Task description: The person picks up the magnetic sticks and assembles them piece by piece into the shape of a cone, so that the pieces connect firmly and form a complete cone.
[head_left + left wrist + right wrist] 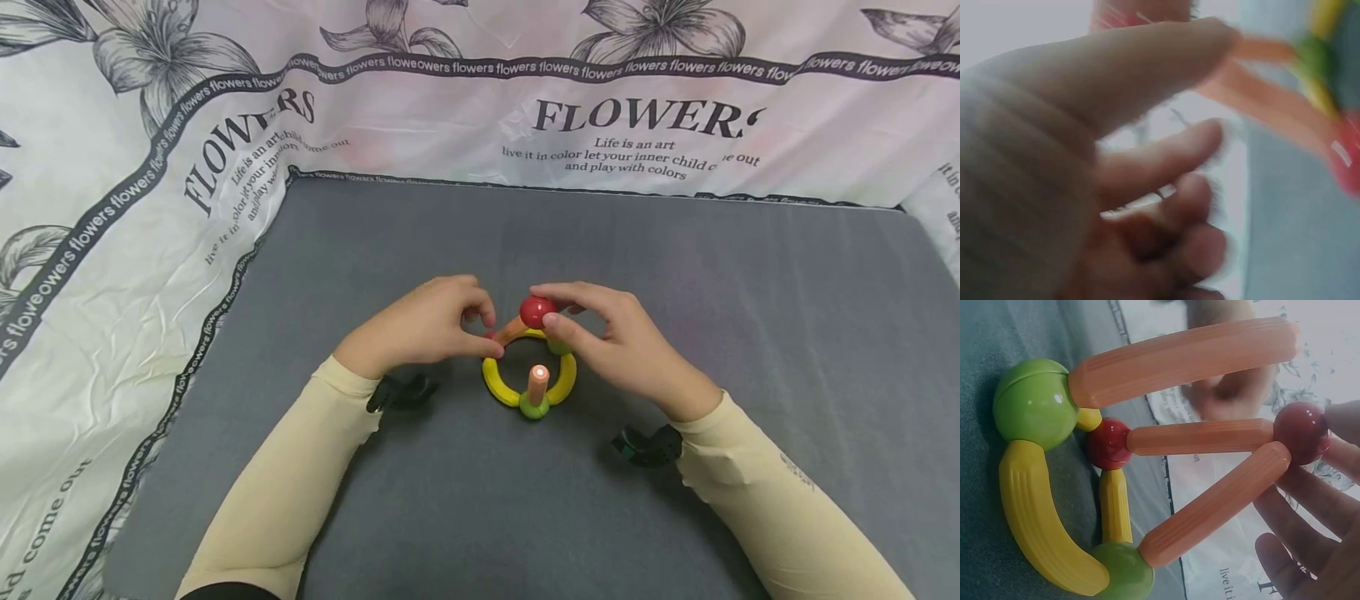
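A toy frame of magnetic sticks and balls stands on the grey table. Its base ring joins yellow curved sticks (1047, 519) through green balls (1035, 403) and a red ball (1109, 442). Two orange sticks (1216, 503) lean together under a top red ball (537, 312), which my right hand (622, 342) pinches between thumb and forefinger. The front orange stick (537, 383) rises from a green ball, its upper end free. At the ring's left, my left hand (427, 325) is loosely curved, thumb near the base's red ball; both wrist views show it blurred.
The grey tabletop (480, 517) spreads around the toy. White flower-printed fabric (420, 125) hangs behind and along the left side. Each wrist carries a black camera (648, 446) close above the table.
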A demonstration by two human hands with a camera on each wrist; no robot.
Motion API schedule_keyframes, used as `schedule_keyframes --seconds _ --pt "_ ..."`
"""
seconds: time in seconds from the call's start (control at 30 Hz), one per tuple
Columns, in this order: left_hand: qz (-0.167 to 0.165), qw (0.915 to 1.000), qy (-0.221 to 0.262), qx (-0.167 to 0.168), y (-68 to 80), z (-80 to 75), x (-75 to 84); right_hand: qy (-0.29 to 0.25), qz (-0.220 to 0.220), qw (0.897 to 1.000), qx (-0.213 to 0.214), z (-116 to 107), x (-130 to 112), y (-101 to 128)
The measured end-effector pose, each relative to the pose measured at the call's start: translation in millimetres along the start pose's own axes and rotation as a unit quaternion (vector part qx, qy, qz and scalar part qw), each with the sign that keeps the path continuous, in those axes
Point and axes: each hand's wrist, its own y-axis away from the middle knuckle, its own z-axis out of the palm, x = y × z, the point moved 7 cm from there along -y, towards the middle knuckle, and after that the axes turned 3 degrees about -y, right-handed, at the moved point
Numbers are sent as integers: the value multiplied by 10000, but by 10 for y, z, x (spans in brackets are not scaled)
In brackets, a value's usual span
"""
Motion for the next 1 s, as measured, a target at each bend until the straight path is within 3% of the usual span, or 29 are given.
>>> schedule_keyframes --seconds 0.1,0.17,0.3,0.4,0.57,1.0 --pt "171 9984 -489 -236 134 35 307 -68 59 10000 29 -9 16 -1" --pt "400 9967 -665 -225 181 102 507 -18 43 10000 73 -17 21 5" --pt "432 9914 -1205 268 205 197 719 56 -8 9999 92 -15 19 13" --pt "140 9894 -1320 595 187 224 715 24 -36 10000 60 -6 5 9" --pt "-63 9917 -932 883 134 259 640 45 -122 9999 39 -7 -16 6" --pt "-125 9925 -629 1044 114 272 592 -17 -610 9981 -86 -14 -42 11"
